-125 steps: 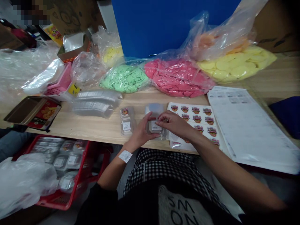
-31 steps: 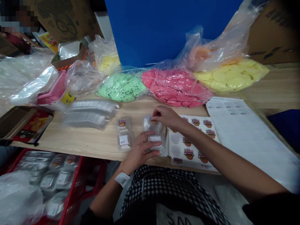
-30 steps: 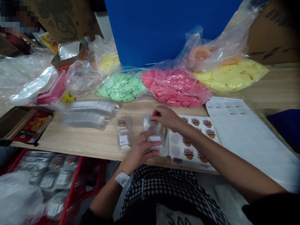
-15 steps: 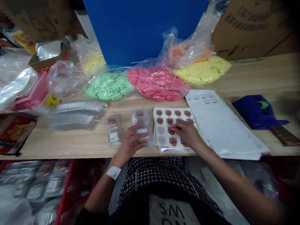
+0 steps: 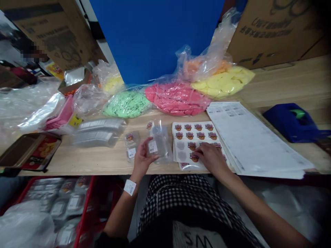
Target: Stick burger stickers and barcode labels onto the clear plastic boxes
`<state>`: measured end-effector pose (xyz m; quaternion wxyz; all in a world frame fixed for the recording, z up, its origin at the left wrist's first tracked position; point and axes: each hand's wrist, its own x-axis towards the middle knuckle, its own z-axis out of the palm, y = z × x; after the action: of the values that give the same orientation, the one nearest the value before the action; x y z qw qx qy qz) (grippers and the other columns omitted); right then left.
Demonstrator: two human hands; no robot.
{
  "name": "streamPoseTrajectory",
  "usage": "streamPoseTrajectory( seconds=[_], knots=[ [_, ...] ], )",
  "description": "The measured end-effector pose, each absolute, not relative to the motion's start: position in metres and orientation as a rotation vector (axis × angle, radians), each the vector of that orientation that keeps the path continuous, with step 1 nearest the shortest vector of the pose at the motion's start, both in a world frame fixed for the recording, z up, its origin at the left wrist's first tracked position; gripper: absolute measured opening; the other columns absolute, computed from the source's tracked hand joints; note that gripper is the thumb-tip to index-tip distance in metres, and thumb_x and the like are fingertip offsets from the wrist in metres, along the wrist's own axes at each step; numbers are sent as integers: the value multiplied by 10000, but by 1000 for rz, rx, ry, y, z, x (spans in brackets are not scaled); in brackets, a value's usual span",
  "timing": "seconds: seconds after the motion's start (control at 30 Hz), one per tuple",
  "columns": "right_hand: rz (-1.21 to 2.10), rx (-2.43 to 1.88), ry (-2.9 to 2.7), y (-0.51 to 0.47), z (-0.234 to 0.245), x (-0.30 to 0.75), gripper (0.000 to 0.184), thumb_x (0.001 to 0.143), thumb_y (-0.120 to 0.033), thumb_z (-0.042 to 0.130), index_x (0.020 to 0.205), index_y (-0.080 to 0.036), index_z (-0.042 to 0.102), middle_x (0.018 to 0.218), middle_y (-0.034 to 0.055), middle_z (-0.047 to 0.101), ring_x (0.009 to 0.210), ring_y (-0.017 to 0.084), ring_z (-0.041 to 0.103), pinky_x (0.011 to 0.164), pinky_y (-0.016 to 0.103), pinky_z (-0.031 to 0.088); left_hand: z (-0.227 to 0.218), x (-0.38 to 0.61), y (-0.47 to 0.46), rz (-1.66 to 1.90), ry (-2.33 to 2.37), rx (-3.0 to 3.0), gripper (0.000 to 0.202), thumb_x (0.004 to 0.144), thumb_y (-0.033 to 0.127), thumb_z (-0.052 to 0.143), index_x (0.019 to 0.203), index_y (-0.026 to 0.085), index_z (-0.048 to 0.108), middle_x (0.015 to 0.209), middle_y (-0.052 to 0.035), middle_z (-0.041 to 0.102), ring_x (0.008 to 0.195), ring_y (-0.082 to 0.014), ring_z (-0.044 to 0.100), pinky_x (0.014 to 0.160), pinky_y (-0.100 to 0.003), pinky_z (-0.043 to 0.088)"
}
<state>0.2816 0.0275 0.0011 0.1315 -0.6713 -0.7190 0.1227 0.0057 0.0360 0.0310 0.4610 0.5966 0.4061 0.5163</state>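
Note:
My left hand (image 5: 142,156) curls round a clear plastic clamshell case (image 5: 152,147) with a white barcode label and a round cartoon sticker, its fingers on the left side. Against its right lies another clear case (image 5: 164,146), with no sticker visible on it. A labelled, stickered case (image 5: 131,153) lies just left of my hand. My right hand (image 5: 210,156) is closed, thumb and fingertips pinched at a cartoon sticker (image 5: 193,157) on the sticker sheet (image 5: 186,140). Whether that sticker has lifted is hidden by the fingers.
White label sheets (image 5: 238,131) lie right of the stickers, then a blue tape dispenser (image 5: 287,124). Behind are bags of green (image 5: 126,105), pink (image 5: 178,100) and yellow (image 5: 223,81) pieces. Nested clear cases (image 5: 98,132) lie left. A red crate (image 5: 86,206) of packed cases stands below.
The stickered case has moved left in my left hand, baring a plain case on its right. My right hand has shifted down the sheet to a lower sticker. The view has turned slightly left.

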Motion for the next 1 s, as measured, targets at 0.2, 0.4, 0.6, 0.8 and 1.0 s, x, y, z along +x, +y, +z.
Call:
streamPoseTrajectory(
  seconds=[0.2, 0.4, 0.6, 0.8, 1.0],
  knots=[
    [395, -1957, -2023, 27, -3, 282, 144, 798, -238, 528, 693, -185, 611, 830, 65, 620, 854, 239, 558, 739, 354, 358, 29, 0, 41, 1403, 967, 1389, 675, 674, 407, 732, 1247, 260, 406, 1363, -111, 454, 1302, -230, 390, 1067, -407, 346],
    [515, -1713, -1750, 30, 27, 257, 167, 798, -343, 509, 719, -209, 568, 769, 57, 608, 778, 232, 567, 692, 356, 409, 34, -2, 38, 1405, 994, 1417, 658, 709, 419, 692, 1270, 248, 393, 1353, -132, 463, 1287, -236, 412, 1041, -409, 377],
    [932, -1314, -1532, 48, 83, 218, 251, 833, -431, 431, 769, -230, 569, 741, 15, 633, 707, 178, 579, 640, 295, 452, 44, -12, 34, 1377, 920, 1411, 698, 636, 371, 767, 1237, 261, 428, 1350, -116, 471, 1284, -244, 415, 1033, -408, 386],
    [611, -1562, -1685, 46, 43, 260, 244, 795, -397, 455, 727, -225, 614, 747, 53, 643, 717, 217, 581, 626, 335, 425, 44, -68, 31, 1205, 1185, 1525, 678, 621, 259, 778, 1225, 222, 473, 1333, -106, 480, 1254, -249, 440, 1052, -418, 350],
    [385, -1849, -1896, 25, -13, 303, 291, 820, -352, 420, 772, -209, 669, 854, 95, 658, 804, 263, 595, 648, 373, 431, 20, -97, 30, 1071, 1397, 1646, 662, 634, 236, 754, 1235, 193, 481, 1266, -108, 525, 1200, -250, 483, 1045, -426, 347]
  ],
)
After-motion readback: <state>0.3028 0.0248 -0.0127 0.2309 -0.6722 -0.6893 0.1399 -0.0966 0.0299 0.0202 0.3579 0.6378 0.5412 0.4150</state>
